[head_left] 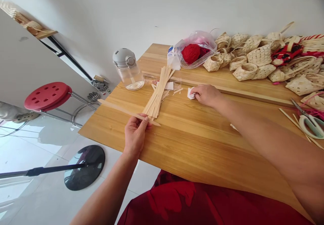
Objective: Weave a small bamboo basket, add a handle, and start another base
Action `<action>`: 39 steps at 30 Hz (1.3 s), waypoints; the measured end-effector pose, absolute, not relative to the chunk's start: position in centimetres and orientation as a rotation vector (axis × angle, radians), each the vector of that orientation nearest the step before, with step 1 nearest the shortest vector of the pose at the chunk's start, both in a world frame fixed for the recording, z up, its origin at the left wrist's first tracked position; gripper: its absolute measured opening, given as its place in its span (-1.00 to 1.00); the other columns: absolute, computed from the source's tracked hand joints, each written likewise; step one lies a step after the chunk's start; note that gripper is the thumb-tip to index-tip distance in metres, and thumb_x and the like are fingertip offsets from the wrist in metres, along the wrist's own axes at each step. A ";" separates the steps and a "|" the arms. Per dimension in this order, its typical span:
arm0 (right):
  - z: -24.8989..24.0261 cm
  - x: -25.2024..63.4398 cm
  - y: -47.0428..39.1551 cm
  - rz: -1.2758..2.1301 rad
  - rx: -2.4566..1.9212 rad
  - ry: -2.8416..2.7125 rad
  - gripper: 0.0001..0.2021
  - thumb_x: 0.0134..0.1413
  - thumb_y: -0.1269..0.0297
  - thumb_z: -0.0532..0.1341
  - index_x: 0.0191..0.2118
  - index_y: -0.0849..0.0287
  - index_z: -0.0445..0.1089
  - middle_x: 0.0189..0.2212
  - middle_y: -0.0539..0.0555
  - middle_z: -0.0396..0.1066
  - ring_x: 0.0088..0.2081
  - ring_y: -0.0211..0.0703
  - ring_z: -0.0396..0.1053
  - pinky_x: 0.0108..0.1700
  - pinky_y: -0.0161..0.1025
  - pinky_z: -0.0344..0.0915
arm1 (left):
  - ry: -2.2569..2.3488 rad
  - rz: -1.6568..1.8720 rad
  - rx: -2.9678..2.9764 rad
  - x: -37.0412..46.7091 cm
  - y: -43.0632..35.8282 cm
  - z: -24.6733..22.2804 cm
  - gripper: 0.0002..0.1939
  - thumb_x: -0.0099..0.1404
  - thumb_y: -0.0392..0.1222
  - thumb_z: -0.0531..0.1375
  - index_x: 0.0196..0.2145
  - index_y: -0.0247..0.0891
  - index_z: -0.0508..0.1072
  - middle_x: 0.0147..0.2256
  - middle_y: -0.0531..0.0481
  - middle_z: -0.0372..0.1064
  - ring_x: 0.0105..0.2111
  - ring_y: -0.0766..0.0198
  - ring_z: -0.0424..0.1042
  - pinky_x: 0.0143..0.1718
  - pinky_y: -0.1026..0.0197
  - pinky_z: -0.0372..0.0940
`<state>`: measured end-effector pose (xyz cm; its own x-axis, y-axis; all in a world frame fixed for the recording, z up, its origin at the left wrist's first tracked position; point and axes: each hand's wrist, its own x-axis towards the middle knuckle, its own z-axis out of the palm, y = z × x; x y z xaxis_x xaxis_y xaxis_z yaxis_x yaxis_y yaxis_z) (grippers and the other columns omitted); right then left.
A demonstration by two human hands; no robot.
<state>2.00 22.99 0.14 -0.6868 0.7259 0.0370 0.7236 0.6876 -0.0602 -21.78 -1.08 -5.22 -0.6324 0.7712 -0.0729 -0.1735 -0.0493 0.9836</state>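
My left hand [136,132] pinches a flat bamboo strip [117,109] near its pointed right end; the strip reaches out past the table's left edge. Just beyond that hand lies a fanned bundle of pale bamboo strips [159,91] on the wooden table [192,144]. To the right of the bundle, my right hand [206,94] has its fingers closed on a crumpled white tissue [190,93], low over the tabletop. Small strip offcuts [178,91] lie between the bundle and the tissue.
A clear water bottle [128,69] stands at the table's left. Behind are a plastic bag with red yarn [191,53] and several small woven baskets [259,55]. White-handled scissors [310,122] lie at right. A red stool [48,96] and a round black stand base [84,167] are left.
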 end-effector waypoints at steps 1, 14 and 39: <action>0.0 1.2 23.1 0.093 -1.190 -2.817 -0.67 0.18 0.49 0.13 -0.12 0.13 0.63 -0.11 0.16 0.63 -0.13 0.03 0.50 -0.17 -0.16 0.25 | 1.550 1.758 0.652 -21.8 -1.1 -5.2 -0.65 0.15 0.00 0.46 -0.21 -0.26 0.55 -0.32 0.04 0.49 -0.45 0.39 0.47 -0.33 0.31 0.41; -1.6 -3.2 21.9 0.271 -1.000 -2.599 -0.60 0.13 0.60 0.12 0.04 0.27 0.51 0.06 0.26 0.55 0.07 0.05 0.47 0.13 -0.11 0.31 | 1.532 1.764 0.616 -22.0 -1.1 -5.3 -0.61 0.11 0.00 0.48 -0.21 -0.27 0.54 -0.32 0.04 0.47 -0.45 0.40 0.47 -0.35 0.33 0.40; 2.4 15.2 1.9 1.125 -1.045 -1.815 -0.78 0.22 0.11 0.35 -0.17 0.16 0.57 -0.51 -0.04 0.44 -0.53 -0.31 0.25 -0.49 -0.28 0.17 | 1.050 0.717 1.740 -7.0 1.8 3.5 -0.37 0.34 -0.16 0.29 0.31 -0.20 0.26 -0.43 0.13 0.37 -0.43 0.34 0.40 -0.35 0.27 0.30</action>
